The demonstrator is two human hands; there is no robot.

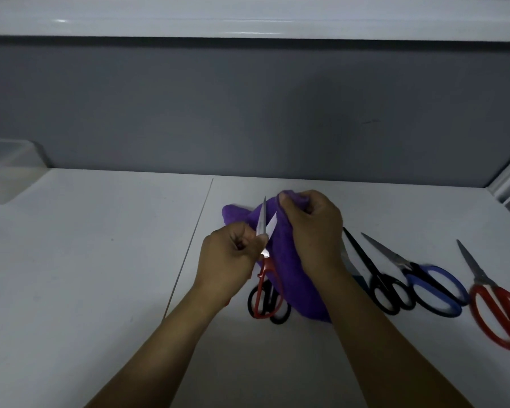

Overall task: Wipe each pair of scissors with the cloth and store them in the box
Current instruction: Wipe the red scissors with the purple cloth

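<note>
My left hand [228, 259] grips a pair of red-handled scissors [267, 278] near the pivot, blades slightly apart and pointing away from me. My right hand [312, 228] holds a purple cloth [289, 260] bunched against the right blade. On the white table lie a black-handled pair [273, 310] under the held scissors, a second black pair [386, 290], a blue-handled pair [433, 287] and another red-handled pair [501, 307] at the right. A translucent box [5, 169] stands at the far left.
The white table [100, 260] has a seam running from the back towards me left of my hands. A grey partition wall [248, 113] rises behind it, with a white frame at the right edge.
</note>
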